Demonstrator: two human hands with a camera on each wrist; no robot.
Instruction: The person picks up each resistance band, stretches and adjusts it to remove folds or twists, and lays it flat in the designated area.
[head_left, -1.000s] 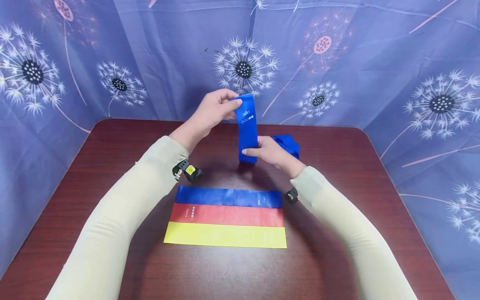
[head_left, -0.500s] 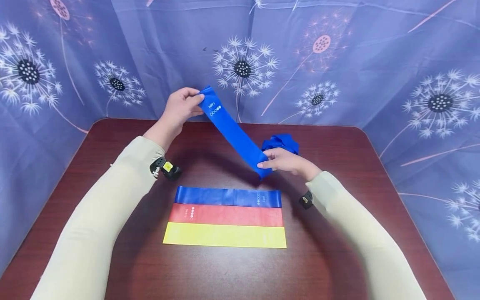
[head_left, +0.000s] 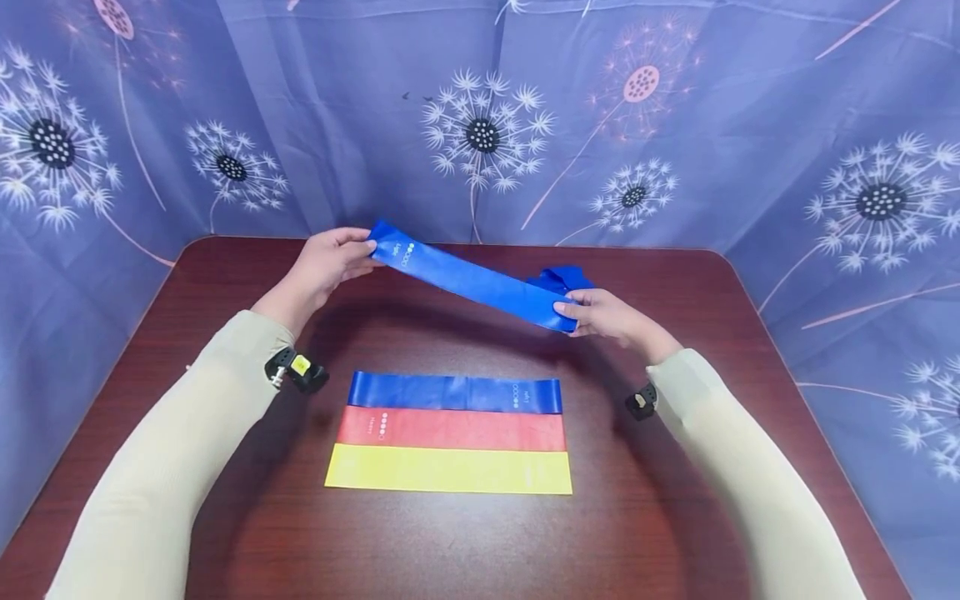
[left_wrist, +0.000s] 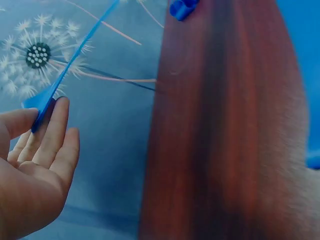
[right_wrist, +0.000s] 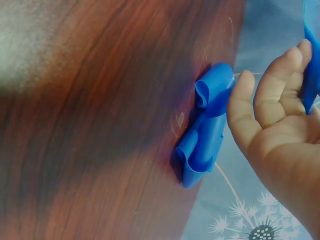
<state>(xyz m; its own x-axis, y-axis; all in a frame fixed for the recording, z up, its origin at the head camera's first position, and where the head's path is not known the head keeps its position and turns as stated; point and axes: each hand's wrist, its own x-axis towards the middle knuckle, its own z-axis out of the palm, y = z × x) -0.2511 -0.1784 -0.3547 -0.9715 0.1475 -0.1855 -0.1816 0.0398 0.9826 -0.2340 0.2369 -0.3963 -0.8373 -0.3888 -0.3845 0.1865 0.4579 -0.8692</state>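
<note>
Pinching opposite ends of a raised blue band, left hand and right hand, each grip clamped on it.

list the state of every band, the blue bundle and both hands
Held blue band, raised and extended
Left hand, pinching one end of it
Right hand, pinching its other end
Blue bundle, loosely folded
Second blue band, laid flat
Red band, laid flat
Yellow band, laid flat

My curtained-in spot, home or studio I cannot tell, a dark red wood-grain table before me, blue dandelion-print cloth hanging beyond its far edge and at left and right
</note>
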